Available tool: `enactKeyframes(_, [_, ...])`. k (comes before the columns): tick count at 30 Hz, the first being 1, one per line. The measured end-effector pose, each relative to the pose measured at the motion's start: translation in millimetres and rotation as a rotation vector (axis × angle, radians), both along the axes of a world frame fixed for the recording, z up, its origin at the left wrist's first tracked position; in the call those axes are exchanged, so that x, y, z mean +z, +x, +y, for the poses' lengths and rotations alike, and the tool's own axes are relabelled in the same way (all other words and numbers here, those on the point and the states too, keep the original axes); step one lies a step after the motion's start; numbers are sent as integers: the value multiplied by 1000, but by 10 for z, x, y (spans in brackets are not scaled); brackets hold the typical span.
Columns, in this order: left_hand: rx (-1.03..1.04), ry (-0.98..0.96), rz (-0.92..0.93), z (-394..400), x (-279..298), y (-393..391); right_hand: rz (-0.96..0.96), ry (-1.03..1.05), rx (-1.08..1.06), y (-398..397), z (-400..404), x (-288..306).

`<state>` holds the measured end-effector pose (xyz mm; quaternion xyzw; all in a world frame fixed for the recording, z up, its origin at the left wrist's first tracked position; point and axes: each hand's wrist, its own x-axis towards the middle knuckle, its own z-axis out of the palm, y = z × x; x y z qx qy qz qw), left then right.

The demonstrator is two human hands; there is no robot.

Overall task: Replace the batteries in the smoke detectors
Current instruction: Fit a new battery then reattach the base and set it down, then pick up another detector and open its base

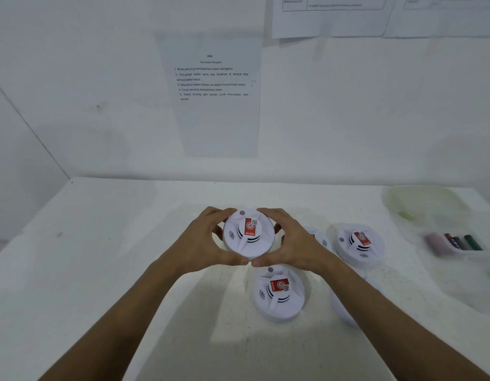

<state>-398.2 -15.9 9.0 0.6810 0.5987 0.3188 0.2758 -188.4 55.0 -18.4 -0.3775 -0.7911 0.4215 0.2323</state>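
Note:
A round white smoke detector (pixel 248 237) with a red label faces up at the middle of the white table (pixel 101 270). My left hand (pixel 204 239) grips its left rim and my right hand (pixel 290 243) grips its right rim, thumbs nearly touching at the near edge. A second detector (pixel 278 294) lies just in front of it. A third (pixel 359 244) lies to the right. Another (pixel 319 239) shows partly behind my right hand, and one more (pixel 345 306) is mostly hidden under my right forearm. Several batteries (pixel 455 243) lie at the far right.
A translucent container (pixel 425 202) stands at the back right of the table. A clear tray edge (pixel 482 257) holds the batteries. An instruction sheet (pixel 213 86) is taped to the wall behind, with more papers (pixel 331 15) above right. The left wall meets the table's left side.

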Motion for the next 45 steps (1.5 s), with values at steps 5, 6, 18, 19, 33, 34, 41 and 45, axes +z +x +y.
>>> enactKeyframes(5, [-13,13,19,5,-30,-12,-3,2,1,-16,12,-35])
enactKeyframes(6, [-12,13,22,10,-40,-13,-2,0,1,-17,15,-40])
enactKeyframes(18, [25,-17,49,123,-267,-104,-50,-3,-15,-145,49,-136])
enactKeyframes(19, [33,-26,44,131,-289,-108,-60,-1,-10,-164,51,-151])
enactKeyframes(33, [22,-160,143,200,-507,-224,-277,-12,61,-366,100,-199])
enactKeyframes(34, [28,-170,153,205,-526,-239,-278,-16,61,-370,103,-208])
enactKeyframes(41, [52,-262,209,201,-539,-239,-303,-11,44,-383,74,-230])
enactKeyframes(45, [41,-292,270,175,-424,-204,-280,-1,31,-375,49,-172])
